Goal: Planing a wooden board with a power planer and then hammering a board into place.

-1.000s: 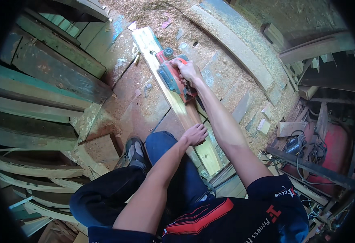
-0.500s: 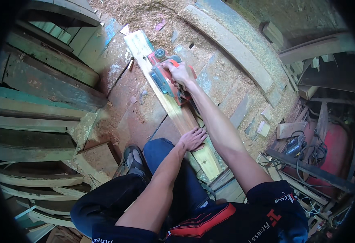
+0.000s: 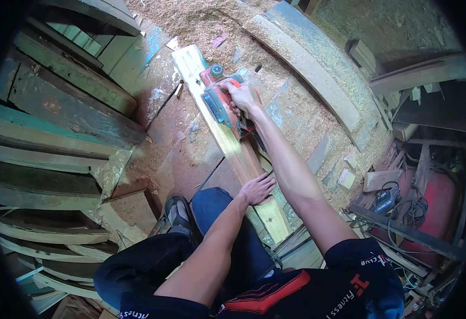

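Note:
A long pale wooden plank point(image 3: 226, 142) lies on the floor, running from the upper middle down toward my knees. On its far half sits a red and dark teal electric hand planer point(image 3: 218, 106) with a round knob at its front. My right hand point(image 3: 241, 101) is wrapped around the planer's handle. Lower down, my left hand point(image 3: 257, 189) lies flat across the near part of the plank, fingers stretched out and pressing on its top. The plank's near end point(image 3: 275, 226) sticks out past this hand. The planer's underside is hidden against the wood.
Wood shavings cover the floor around a long curved board point(image 3: 318, 80) at the upper right. Stacked curved timbers point(image 3: 47, 186) fill the left side. At the right, a black power tool point(image 3: 387, 201) with coiled cable rests by a frame. My sandalled foot point(image 3: 178, 212) is left of the plank.
The whole view has shifted slightly, with the scene sitting a little lower and to the right. Both hands keep their places on the planer and the plank.

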`<state>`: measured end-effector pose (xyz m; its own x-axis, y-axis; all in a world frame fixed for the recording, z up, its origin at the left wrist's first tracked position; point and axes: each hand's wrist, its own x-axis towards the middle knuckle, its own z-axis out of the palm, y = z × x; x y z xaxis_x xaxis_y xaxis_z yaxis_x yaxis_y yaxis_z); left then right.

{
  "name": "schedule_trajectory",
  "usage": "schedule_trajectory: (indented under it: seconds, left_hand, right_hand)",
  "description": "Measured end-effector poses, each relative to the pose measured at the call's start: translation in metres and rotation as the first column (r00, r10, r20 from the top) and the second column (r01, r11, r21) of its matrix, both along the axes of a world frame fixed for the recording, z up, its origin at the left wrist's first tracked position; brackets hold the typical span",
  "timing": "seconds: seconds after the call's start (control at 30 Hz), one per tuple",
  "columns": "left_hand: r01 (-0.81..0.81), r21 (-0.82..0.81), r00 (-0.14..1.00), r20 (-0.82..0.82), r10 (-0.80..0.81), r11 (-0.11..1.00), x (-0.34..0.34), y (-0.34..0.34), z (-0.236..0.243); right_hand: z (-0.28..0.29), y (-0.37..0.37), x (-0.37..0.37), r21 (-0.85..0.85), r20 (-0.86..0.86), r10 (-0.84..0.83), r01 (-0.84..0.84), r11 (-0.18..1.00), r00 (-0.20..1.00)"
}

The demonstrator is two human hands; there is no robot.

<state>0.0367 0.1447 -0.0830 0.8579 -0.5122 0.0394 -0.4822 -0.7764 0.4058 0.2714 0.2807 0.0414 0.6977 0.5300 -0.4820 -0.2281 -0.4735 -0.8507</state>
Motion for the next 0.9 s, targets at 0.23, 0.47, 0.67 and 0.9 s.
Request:
schedule_trajectory:
  seconds: [0.23, 0.47, 0.67, 0.9]
  left_hand:
    - [-0.048, -0.088, 0.995, 0.082, 0.055, 0.995, -0.002, 0.003, -0.005]
    - [-0.098, -0.200, 0.982, 0.140, 0.127, 0.975, 0.000, -0.001, -0.007]
    - [-0.104, -0.211, 0.988, 0.088, 0.125, 0.972, 0.002, -0.001, -0.004]
    - [-0.122, -0.222, 0.983, 0.105, 0.148, 0.967, 0.003, 0.000, 0.003]
  right_hand:
    - [0.009, 0.021, 0.003, 0.000, -0.024, 0.016, -0.016, 1.000, 1.000]
    - [0.011, 0.039, 0.013, -0.053, 0.052, 0.023, -0.020, 0.998, 0.998]
    - [0.011, 0.047, 0.021, -0.024, 0.049, 0.027, -0.025, 0.999, 0.998]
    - [-0.002, 0.061, 0.033, -0.100, 0.004, 0.034, -0.034, 0.994, 0.999]
